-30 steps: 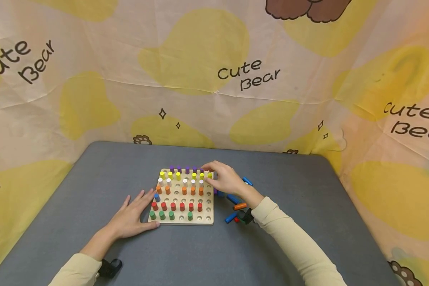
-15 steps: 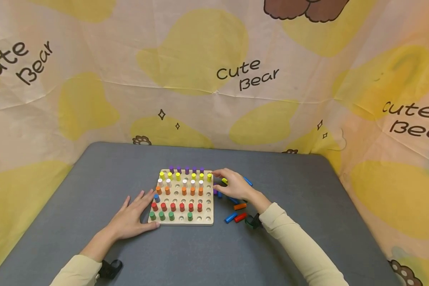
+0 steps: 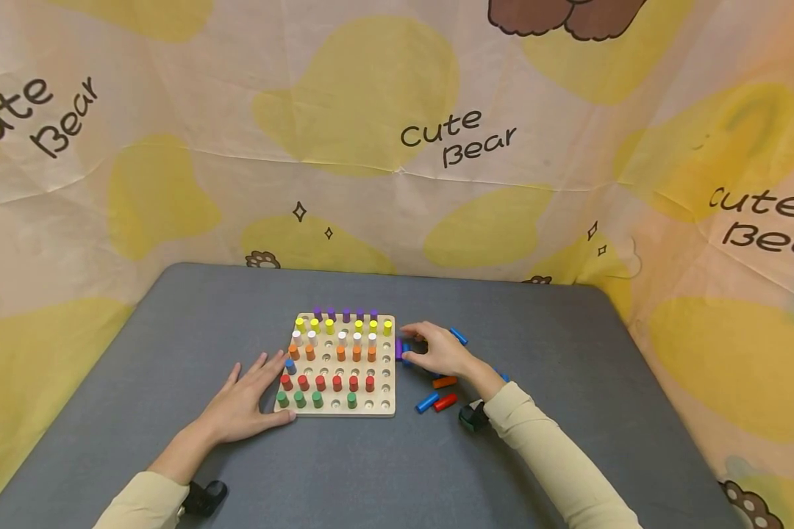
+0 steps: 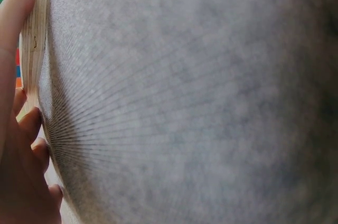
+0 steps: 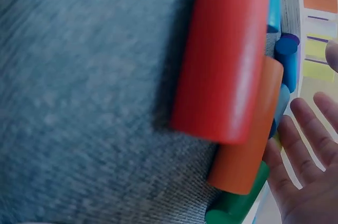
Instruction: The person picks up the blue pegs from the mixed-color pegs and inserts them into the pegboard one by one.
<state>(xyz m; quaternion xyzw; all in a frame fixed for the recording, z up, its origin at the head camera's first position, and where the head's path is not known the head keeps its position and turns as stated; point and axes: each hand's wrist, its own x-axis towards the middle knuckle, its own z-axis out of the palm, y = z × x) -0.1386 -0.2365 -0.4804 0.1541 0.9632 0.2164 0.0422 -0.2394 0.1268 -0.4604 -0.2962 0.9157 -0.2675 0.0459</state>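
Left hand point(image 3: 246, 402) at left edge of pegboard point(image 3: 349, 365), fingers spread. Right hand point(image 3: 442, 349) beyond right edge, fingers parted; purple peg point(image 3: 399, 349), blue peg point(image 5: 286, 64) crowded between. Clumsy pinch may roll one off.

the head view is bright and evenly lit, with soft shadows on the table point(image 3: 589, 360). the left wrist view is largely blurred, darkening at right. in the right wrist view, the red peg point(image 5: 222, 55) has a pale sheen.
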